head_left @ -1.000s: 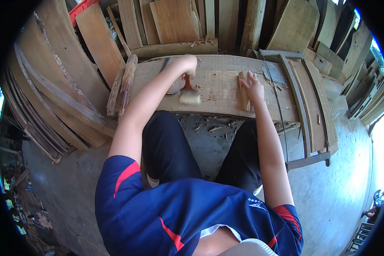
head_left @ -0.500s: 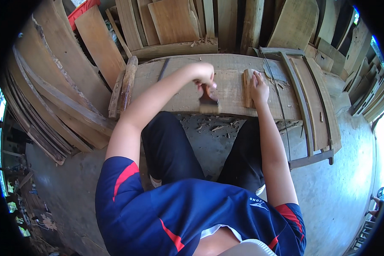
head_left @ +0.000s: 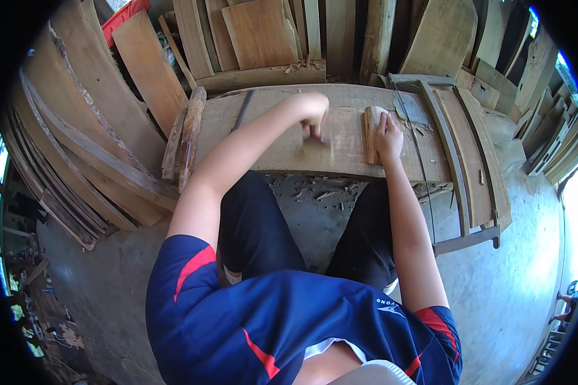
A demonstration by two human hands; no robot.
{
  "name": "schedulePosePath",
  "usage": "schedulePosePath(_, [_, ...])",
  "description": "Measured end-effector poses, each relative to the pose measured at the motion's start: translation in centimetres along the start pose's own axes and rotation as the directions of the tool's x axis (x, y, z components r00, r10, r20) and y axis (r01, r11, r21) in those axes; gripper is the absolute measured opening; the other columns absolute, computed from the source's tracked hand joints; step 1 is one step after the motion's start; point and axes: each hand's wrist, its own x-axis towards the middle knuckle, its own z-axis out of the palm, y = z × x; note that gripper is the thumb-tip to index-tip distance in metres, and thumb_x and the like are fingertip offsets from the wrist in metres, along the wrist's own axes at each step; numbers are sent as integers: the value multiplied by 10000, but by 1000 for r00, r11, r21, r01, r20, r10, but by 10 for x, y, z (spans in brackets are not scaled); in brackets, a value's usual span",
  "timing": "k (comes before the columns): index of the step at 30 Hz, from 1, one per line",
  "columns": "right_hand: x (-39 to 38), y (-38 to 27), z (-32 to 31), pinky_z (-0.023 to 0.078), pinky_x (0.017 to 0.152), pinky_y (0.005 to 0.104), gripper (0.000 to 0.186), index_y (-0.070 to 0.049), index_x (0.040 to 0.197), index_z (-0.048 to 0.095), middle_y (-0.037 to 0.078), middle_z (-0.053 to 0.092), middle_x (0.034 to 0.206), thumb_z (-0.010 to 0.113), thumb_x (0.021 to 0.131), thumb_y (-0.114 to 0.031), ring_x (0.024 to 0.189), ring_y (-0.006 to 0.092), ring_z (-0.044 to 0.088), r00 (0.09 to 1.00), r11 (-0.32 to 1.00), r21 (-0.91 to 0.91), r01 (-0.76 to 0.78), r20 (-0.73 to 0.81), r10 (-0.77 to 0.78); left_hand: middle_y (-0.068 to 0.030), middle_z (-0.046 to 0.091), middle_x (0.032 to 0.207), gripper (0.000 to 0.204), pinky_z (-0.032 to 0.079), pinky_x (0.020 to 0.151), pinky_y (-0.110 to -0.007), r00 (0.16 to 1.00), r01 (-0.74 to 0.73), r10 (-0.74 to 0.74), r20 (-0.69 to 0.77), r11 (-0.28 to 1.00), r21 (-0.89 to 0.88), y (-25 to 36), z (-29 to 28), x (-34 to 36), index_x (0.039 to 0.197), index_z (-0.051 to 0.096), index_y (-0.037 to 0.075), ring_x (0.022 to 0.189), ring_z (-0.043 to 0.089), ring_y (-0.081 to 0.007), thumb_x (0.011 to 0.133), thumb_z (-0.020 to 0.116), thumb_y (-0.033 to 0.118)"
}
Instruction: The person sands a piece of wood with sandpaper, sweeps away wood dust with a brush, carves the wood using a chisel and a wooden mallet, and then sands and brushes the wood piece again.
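Note:
My left hand [head_left: 316, 110] is closed round the handle of a flat brush with pale bristles [head_left: 316, 154], blurred by motion. The bristles point toward me, over the middle of a broad wooden slab [head_left: 263, 151]. To its right, my right hand [head_left: 392, 136] grips the right side of a short wooden block [head_left: 372, 135] that lies on the slab. Part of the block is hidden beneath the fingers.
A frame saw [head_left: 451, 154] lies across the slab's right end. A rough wooden stick [head_left: 192, 135] rests at the left end, near a dark metal strip [head_left: 243, 109]. Boards [head_left: 261, 33] lean along the back; wood shavings [head_left: 327, 192] litter the floor by my feet.
My left hand has shifted slightly right with the brush, which now looks more smeared. My right hand stays on the wooden block.

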Motion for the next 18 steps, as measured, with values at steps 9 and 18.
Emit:
schedulePosePath(9, [-1,5,-3,492,745,421,334,-70,1020,626,185,603,1029,399,910,-288,850,359,608,1000,1000,-23,-19,-1,19,-41,655,698,163,458,498,-244,868,-46,156,471,971,-235,17,-26,-18,882,660,22,582,598,-78,762,660,132])
schedulePosePath(18, [-2,4,-4,489,747,424,336,-66,1030,621,180,605,1026,397,909,-285,849,363,605,1000,999,-33,-19,-11,19,-134,647,709,126,493,501,-283,994,-94,102,40,981,-172,41,-28,-45,806,644,-45,564,630,-148,781,605,72])
